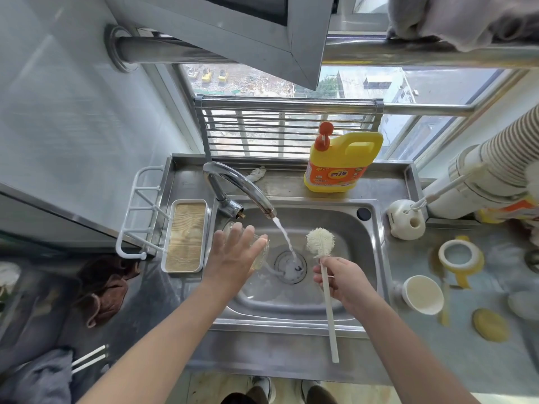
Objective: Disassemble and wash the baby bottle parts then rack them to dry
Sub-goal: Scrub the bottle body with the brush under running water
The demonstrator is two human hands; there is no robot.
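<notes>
My left hand [233,255] grips a clear glass baby bottle [261,252] over the left side of the steel sink [364,275], its open mouth tilted down toward the drain. My right hand [341,279] holds a white bottle brush [320,242] by its long handle, bristle head up, just right of the running water stream [287,240]. The brush is outside the bottle. A yellow bottle collar with handles [460,259], a cream cap [423,294] and a yellow disc [490,325] lie on the counter to the right.
The faucet [236,182] arcs over the sink's back left. A yellow detergent jug [341,161] stands behind the sink. A white drying rack with tray [183,237] sits left of the sink. A brown cloth [105,284] lies further left, and a white brush holder [407,218] at the right.
</notes>
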